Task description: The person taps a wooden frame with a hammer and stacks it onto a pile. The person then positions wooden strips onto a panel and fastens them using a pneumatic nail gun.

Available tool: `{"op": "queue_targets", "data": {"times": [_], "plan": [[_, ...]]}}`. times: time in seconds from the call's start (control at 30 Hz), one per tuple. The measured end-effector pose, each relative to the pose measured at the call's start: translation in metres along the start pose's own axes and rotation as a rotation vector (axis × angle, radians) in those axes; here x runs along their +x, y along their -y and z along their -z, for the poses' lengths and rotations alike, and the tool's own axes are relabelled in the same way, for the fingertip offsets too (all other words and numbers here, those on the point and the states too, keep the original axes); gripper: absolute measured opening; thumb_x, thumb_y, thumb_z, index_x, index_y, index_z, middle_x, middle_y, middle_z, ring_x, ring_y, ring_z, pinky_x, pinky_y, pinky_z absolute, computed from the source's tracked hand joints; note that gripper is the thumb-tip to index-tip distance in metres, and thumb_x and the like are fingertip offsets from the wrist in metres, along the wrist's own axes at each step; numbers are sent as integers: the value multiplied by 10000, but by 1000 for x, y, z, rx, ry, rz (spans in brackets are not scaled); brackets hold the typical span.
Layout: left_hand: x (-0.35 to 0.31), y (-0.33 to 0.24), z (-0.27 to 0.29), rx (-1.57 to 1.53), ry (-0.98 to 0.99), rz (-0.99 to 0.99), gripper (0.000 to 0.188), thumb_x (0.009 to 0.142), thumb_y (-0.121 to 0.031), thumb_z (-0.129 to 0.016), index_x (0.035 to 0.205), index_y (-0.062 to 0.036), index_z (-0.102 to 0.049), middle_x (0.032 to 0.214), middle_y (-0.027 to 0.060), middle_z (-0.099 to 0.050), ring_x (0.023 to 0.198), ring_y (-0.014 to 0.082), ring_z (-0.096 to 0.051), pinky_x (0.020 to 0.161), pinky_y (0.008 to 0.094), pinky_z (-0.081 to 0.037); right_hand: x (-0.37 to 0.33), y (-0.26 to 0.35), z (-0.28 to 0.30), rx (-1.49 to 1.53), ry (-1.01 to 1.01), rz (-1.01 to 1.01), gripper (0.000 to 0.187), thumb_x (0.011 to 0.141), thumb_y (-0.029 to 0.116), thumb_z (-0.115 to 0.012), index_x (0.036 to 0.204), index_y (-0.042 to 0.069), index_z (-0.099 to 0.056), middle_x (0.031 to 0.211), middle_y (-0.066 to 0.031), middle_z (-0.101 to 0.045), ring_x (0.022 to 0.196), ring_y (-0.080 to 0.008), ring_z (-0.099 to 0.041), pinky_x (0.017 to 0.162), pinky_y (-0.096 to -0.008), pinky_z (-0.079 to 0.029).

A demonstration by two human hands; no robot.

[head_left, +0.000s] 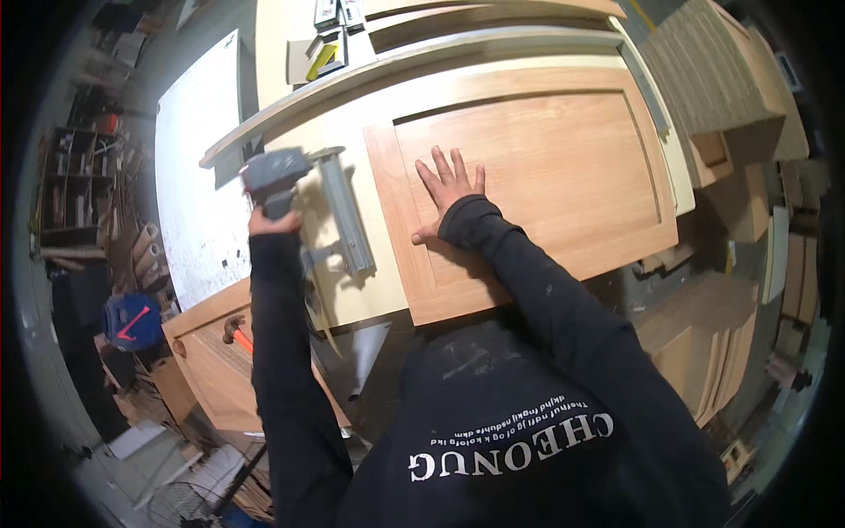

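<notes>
My left hand (pixel 275 222) grips the handle of a grey and black nail gun (pixel 280 167), slightly blurred. Its long magazine (pixel 349 216) slants over a pale board, left of a framed wooden cabinet door (pixel 537 167). Spread flat on the door's left part is my right hand (pixel 451 187), fingers apart and holding nothing. The door lies on the pale board (pixel 352 304), below a long raised wooden rail (pixel 422 60).
Small boxes (pixel 338 14) and a yellow object (pixel 324 60) sit beyond the rail. A white panel (pixel 201 176) stretches out at left. Nearer lies an orange-handled hammer (pixel 235 331) on another wooden door (pixel 207 370). Stacked boards (pixel 713 84) stand at right.
</notes>
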State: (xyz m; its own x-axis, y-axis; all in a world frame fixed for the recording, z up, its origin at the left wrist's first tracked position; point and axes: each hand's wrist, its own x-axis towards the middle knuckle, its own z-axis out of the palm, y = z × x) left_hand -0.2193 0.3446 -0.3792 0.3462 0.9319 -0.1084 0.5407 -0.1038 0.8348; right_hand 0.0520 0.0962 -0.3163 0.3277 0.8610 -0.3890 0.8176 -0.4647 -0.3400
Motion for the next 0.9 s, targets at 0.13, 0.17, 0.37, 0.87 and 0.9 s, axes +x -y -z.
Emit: {"op": "queue_targets", "data": {"times": [0.13, 0.17, 0.37, 0.87, 0.9], "plan": [[-97, -38, 88, -313, 491, 187, 128, 746, -122, -596, 792, -6, -567, 714, 49, -577, 635, 166, -556, 603, 291, -472, -2, -12, 8, 27, 16, -47, 1182, 459, 657, -694, 1382, 248, -77, 1448, -81, 43, 1322, -298, 85, 1006, -585, 5], [-137, -116, 56, -722, 266, 406, 96, 754, -118, -573, 751, -24, -560, 653, 43, -543, 559, 171, -525, 585, 304, -462, -3, -23, 7, 15, 32, -76, 1173, 467, 657, -691, 1382, 252, -79, 1448, -78, 45, 1323, -294, 85, 1008, -580, 8], [-203, -61, 78, 541, 530, -192, 400, 726, -218, -649, 1057, -57, -494, 781, 110, -577, 618, 201, -590, 629, 321, -495, -4, -11, 4, 30, 25, -14, 1149, 477, 625, -695, 1380, 248, -92, 1449, -75, 32, 1323, -303, 72, 991, -611, -17], [-220, -145, -7, 639, 771, -376, 534, 624, -79, -552, 1152, -148, -512, 1151, 111, -512, 1089, 293, -470, 927, 372, -385, -7, -15, 8, 99, 14, 9, 1092, 532, 597, -689, 1382, 237, -106, 1448, -84, 52, 1321, -294, 104, 1004, -572, 33], [-220, -147, -7, 561, 777, -194, 554, 614, -83, -562, 1160, -152, -505, 1153, 113, -509, 1096, 295, -465, 932, 373, -380, -7, -16, 8, 107, 14, 2, 1092, 532, 597, -689, 1382, 237, -106, 1448, -84, 52, 1321, -294, 104, 1004, -572, 33]]}}
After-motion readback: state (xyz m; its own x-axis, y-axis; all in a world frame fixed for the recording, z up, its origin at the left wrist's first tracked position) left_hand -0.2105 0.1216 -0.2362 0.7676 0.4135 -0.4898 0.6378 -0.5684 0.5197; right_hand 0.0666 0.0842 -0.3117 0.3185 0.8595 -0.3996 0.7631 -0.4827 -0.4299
